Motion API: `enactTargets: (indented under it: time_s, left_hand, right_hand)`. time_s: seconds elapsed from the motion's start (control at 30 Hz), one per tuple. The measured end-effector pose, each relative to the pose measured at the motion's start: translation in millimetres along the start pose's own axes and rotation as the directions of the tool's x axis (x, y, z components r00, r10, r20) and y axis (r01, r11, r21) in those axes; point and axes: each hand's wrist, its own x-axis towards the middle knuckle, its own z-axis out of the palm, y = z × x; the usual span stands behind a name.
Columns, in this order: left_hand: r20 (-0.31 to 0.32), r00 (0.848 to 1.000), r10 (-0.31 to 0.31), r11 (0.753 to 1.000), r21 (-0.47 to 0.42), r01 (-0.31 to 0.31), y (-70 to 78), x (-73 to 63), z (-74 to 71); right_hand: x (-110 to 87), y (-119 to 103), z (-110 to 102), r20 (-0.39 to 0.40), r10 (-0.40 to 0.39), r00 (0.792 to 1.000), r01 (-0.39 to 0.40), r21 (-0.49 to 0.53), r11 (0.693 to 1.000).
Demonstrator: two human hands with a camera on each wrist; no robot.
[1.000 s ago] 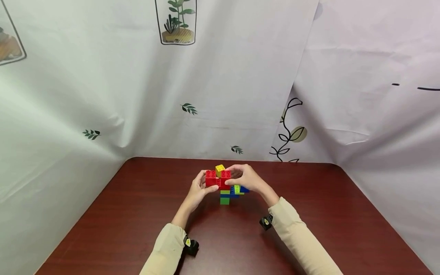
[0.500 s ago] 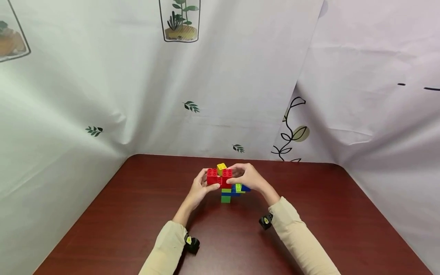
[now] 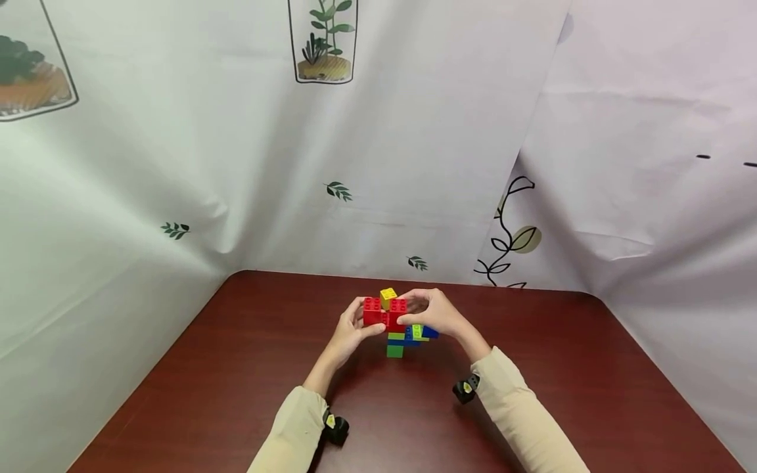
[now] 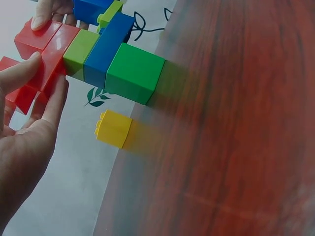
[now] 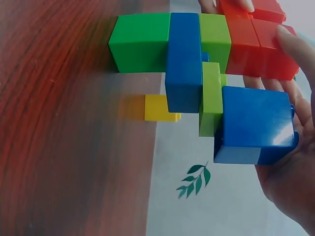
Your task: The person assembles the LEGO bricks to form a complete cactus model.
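Observation:
Green, blue, lime and red toy bricks form one stack, with a green brick (image 4: 135,71) at its foot. Across the top lies a long red brick (image 4: 58,51) bearing two red bricks side by side. My left hand (image 3: 349,332) holds the left red brick (image 3: 372,314), thumb in front and fingers behind. On the other side, my right hand (image 3: 440,314) grips the right red brick (image 5: 275,46) between thumb and fingers. Below that hand, a blue beam (image 5: 184,64) juts out, carrying a thin lime brick (image 5: 210,101) and a blue brick (image 5: 256,123).
Apart from the stack, a yellow brick (image 4: 114,130) stands farther back on the dark red table (image 3: 248,368). A pale printed cloth (image 3: 414,131) hangs behind the table's far edge. Each wrist wears a small black camera (image 3: 336,430).
Both hands keep their hold on the red bricks with hardly any motion. The head view has shifted slightly, so the whole scene sits a little farther right and lower.

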Motion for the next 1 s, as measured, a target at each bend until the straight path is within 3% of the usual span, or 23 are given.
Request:
enactTargets:
  time_s: [0.2, 0.73, 1.0]
  left_hand:
    - [0.012, 1.000, 0.025, 0.999, 0.021, -0.025, 2.0, 4.9, 1.8]
    - [0.019, 0.999, 0.031, 0.999, 0.017, -0.032, -1.1, -0.4, -1.5]
    - [-0.006, 1.000, 0.011, 1.000, 0.022, -0.011, 1.1, 0.0, -2.3]
  right_hand:
    - [1.8, -0.2, -5.6, -0.005, -0.026, 1.000, 0.026, -0.017, 1.000]
    - [-1.3, 2.0, -3.5, 0.056, -0.112, 0.992, 0.112, 0.009, 0.994]
    - [3.4, -2.9, -9.5, 0.092, -0.078, 0.993, 0.079, -0.006, 0.997]
